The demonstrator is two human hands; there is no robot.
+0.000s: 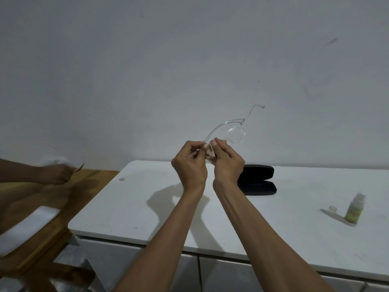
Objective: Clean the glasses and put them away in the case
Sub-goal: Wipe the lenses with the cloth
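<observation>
I hold a pair of clear-framed glasses [235, 134] up in front of the wall, above the white table [147, 203]. My left hand [190, 163] pinches the end of one temple arm. My right hand [228, 163] presses a small pale cloth [210, 154] against that same arm, just beside the left fingers. One round lens sticks out past my right thumb, and the other temple arm points up and to the right. The black glasses case [259, 180] lies open on the table behind my right wrist, partly hidden by it.
A small green spray bottle [354, 209] stands at the table's right, its clear cap [332, 208] lying next to it. At the far left, another person's hand [54, 173] is blurred over a wooden surface [31, 197]. The table's front edge runs below my forearms.
</observation>
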